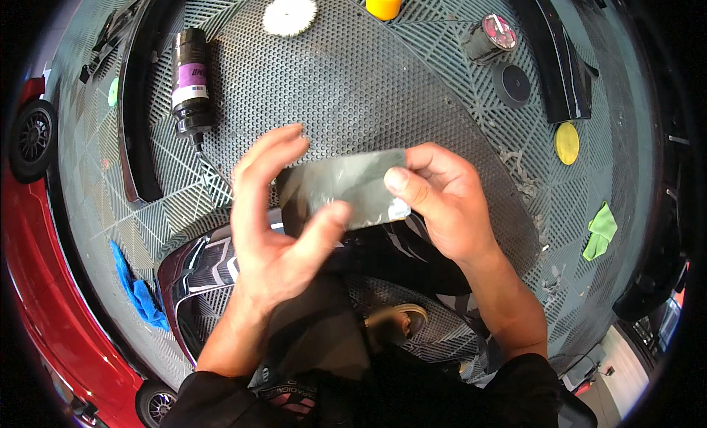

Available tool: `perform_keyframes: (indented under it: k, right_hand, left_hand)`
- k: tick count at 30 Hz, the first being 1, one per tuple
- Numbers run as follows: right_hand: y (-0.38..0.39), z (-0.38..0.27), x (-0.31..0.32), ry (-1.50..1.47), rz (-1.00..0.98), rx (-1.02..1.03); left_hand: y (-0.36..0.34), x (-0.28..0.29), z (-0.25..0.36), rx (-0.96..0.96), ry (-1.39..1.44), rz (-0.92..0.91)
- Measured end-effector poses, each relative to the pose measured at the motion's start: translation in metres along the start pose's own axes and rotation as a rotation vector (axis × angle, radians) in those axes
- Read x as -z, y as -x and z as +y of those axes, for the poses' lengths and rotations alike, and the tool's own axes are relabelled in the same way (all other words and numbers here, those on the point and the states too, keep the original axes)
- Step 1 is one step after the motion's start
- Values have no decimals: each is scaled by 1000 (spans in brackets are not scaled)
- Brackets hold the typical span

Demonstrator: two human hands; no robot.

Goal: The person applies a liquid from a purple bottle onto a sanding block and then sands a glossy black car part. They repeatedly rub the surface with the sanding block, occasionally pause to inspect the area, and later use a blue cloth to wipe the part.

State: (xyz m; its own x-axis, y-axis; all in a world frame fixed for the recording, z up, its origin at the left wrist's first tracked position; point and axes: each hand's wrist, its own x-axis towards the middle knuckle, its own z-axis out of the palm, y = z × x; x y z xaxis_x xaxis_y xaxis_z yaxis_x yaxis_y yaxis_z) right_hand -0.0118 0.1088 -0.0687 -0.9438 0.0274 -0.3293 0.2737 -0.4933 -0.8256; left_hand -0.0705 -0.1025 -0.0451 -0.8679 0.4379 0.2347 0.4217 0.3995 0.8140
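A thin grey-green rectangular sheet (313, 189) is held above a glossy dark curved car part (184, 266). My right hand (449, 207) pinches the sheet's right end, thumb on its face, other fingers partly hidden behind it. My left hand (272, 222) is at the sheet's left side with fingers raised and spread, its thumb slightly blurred and touching or just over the sheet's lower edge; I cannot tell which. A person's shoe (409, 321) shows below.
On the perforated mat (331, 82) lie a black bottle (190, 82), white pad (289, 14), yellow container (383, 0), jar (490, 38), black disc (513, 84) and yellow pad (566, 142). Cloths (138, 288), black panels (556, 67) and a red car (74, 332) surround it.
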Motion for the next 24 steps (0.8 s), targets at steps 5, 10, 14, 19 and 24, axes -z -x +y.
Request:
perform_keyframes:
  k: [5, 10, 14, 19, 24]
  right_hand:
    - [1, -7, 4, 124, -149, -70]
    - [1, 0, -3, -73, -109, -42]
    - [-1, 10, 0, -148, -78, -11]
    - [-3, 19, -10, -381, -45, -52]
    - [-6, 36, -25, -645, -108, -123]
  left_hand:
    - [-19, 8, 15, 475, 408, -344]
    - [-7, 0, 5, 681, 958, -237]
    - [3, -8, 1, 698, 1211, -147]
    - [20, -11, -11, 709, 1399, -131]
    - [19, -32, -5, 585, 1453, 7]
